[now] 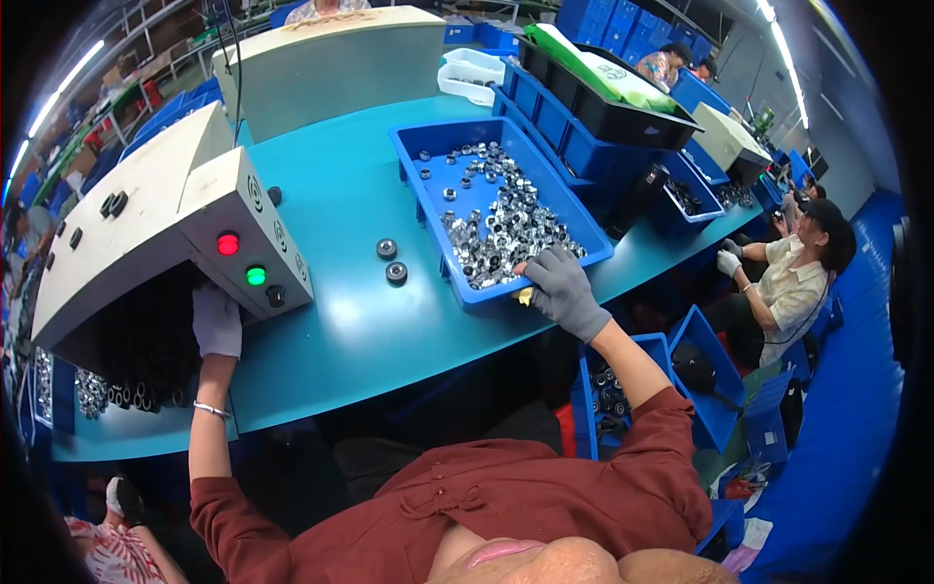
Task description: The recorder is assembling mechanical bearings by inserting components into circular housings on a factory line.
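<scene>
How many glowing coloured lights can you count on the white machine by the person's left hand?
2: a red light, and a green light below it and to its right. Any on the machine's far sides would be hidden.

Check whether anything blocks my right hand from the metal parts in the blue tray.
Nothing visible does. Your right hand is at the near rim of the open blue tray, fingertips close beside the metal parts. Whether they touch any, I can't tell.
</scene>
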Motion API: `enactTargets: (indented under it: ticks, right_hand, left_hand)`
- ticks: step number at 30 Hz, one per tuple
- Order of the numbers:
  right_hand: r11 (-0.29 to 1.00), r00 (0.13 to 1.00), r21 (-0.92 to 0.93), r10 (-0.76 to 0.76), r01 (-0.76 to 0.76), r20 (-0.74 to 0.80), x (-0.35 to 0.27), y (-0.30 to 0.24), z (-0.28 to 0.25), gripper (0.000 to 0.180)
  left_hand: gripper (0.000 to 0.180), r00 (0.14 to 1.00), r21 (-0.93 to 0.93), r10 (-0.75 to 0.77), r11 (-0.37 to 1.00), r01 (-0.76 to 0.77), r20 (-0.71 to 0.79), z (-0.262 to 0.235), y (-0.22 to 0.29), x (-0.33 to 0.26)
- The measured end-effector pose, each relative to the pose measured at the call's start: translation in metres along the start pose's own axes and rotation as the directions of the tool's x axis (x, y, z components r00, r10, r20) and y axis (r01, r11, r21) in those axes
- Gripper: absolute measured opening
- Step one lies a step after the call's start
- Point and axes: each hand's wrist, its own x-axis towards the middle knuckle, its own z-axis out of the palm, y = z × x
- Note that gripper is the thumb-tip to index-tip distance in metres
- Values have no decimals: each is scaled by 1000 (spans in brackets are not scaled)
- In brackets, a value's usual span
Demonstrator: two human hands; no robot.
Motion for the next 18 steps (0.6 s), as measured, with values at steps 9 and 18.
enactTargets:
  ticks: [9, 18]
  right_hand:
    - [947, 970, 320, -64, -15, 236, 77, 49, -14, 28]
    - [950, 926, 247, 91, -192, 367, 261, 157, 178, 45]
  left_hand:
    - [27, 997, -13, 68, 998, -69, -36, -24, 23, -28]
    - [32, 986, -166, -39, 984, 67, 163, -30, 41, -30]
